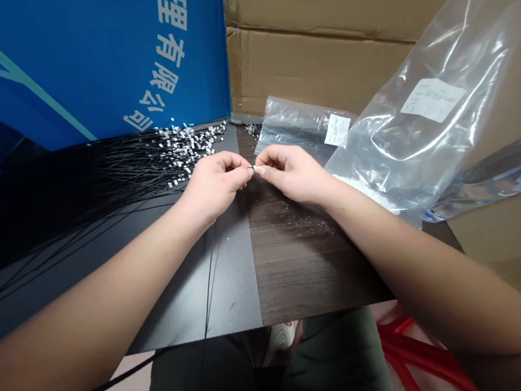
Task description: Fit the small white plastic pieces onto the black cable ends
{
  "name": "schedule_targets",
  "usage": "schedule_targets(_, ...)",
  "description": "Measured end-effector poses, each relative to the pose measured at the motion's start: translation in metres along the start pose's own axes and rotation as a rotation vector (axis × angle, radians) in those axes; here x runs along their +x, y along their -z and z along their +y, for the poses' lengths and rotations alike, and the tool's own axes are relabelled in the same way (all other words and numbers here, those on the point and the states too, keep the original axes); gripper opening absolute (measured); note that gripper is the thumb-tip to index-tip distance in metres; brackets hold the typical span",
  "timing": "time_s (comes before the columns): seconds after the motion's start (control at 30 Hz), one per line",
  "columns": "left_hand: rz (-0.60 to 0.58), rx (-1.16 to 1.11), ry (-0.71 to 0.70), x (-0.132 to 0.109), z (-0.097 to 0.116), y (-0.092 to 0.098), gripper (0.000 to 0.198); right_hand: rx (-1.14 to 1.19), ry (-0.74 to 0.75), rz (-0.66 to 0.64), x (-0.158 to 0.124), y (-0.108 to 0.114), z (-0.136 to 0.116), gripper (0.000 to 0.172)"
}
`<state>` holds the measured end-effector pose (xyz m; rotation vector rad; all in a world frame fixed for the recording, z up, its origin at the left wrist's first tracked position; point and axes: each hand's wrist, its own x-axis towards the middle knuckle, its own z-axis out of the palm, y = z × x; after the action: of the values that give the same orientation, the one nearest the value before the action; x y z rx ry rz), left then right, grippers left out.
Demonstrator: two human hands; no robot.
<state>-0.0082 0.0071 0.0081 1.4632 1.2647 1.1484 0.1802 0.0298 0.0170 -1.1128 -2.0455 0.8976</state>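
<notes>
1. The left hand [215,185] and right hand [293,173] meet fingertip to fingertip just above the middle of the worktop [297,266], towards its far edge
2. Both hands are closed in a tight pinch. The right thumb and forefinger nip a tiny white piece [254,170], and the left fingers curl onto the end of a thin black strand [208,289]. How the two parts sit together inside the pinch is hidden
3. The strand trails from the left hand across the worktop, over its near edge and away to the lower left
4. It looks very light, limp and springy, so it is likely to whip or slide; the best hold is right by its tip, close to the white piece
5. The white piece looks hard, smooth and easy to drop, so it suits fingertips only
6. A loose pile of strands [75,179] with white ends [187,147] covers the far left corner
7. Two clear bags [429,107] [299,125] lie at the far right edge, against the cardboard [318,44]
</notes>
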Motion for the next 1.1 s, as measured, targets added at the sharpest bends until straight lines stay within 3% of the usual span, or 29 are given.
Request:
schedule_targets(0.43, 0.002, 0.029, -0.008, -0.001, -0.001, -0.001, 0.009, -0.049, 0.005, -0.005, -0.001, 0.000, -0.003, 0.009)
schedule_targets(0.63, 0.008, 0.061, 0.013, 0.000, 0.000, 0.001, 0.012, 0.038, -0.016, 0.033, 0.000, -0.001, 0.003, 0.012)
schedule_targets(0.87, -0.074, 0.101, 0.031, 0.004, -0.008, 0.005, 0.019, 0.036, -0.018, 0.021, 0.001, 0.000, 0.009, 0.023)
schedule_targets(1.0, -0.150, 0.026, 0.112, 0.001, -0.003, 0.003, 0.017, -0.063, 0.010, 0.030, -0.001, -0.002, 0.009, 0.016)
schedule_targets(1.1, -0.191, -0.175, 0.238, -0.004, 0.005, 0.002, 0.023, -0.039, 0.013, 0.064, -0.001, -0.004, 0.008, 0.015)
